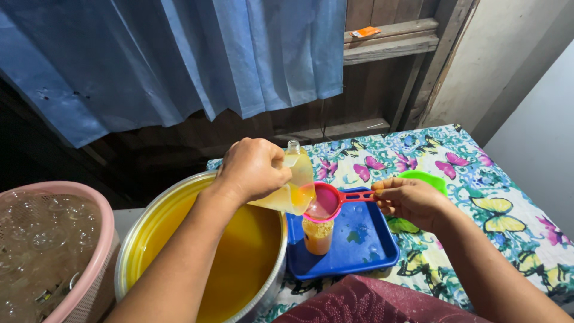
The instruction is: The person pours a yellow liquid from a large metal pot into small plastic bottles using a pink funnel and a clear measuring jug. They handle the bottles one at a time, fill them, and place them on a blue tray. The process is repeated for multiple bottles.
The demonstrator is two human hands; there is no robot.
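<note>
Head view: pouring juice.
Left hand [254,167]: grips tipped jug [293,190].
Right hand [409,200]: pinches strainer [323,202] over cup [317,235] (nearly full).
Risk: overflow onto tray [365,248].

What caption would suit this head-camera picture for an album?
Left hand tips a jug of yellow liquid through a pink strainer, held by the right hand, into a cup.

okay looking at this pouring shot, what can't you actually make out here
- Head view: most of the pouring jug is hidden under the left hand.
- The small bottle on the blue tray: its mouth is covered by the pink funnel that the right hand holds by the handle.
- The green thing is mostly behind the right hand.
- The pink basket is cut off by the left edge; its clear contents are blurred.
</note>
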